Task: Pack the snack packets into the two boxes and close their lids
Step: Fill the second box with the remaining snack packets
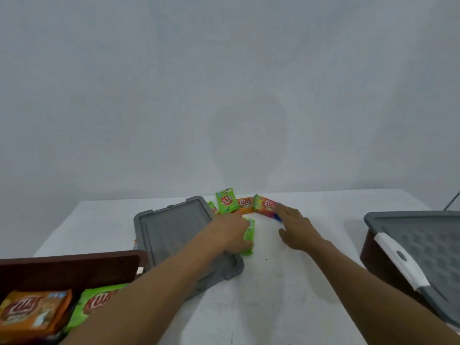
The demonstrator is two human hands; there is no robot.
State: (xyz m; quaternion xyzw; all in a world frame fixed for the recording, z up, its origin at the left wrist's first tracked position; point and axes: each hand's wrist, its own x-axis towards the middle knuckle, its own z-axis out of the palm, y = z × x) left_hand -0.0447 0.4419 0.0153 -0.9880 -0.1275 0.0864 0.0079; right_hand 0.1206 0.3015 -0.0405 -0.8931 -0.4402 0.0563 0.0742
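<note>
My left hand grips a green snack packet lying on the white table just right of a loose grey lid. My right hand reaches forward with straight fingers that touch a multicoloured packet near the table's far edge. Beside that one lie an orange packet, an upright green packet and a small green packet. The open brown box at the lower left holds an orange packet and a green packet.
At the right stands a second brown box under a grey lid with a white latch. A dark cable runs off the table's far right corner. A pale wall rises behind the table.
</note>
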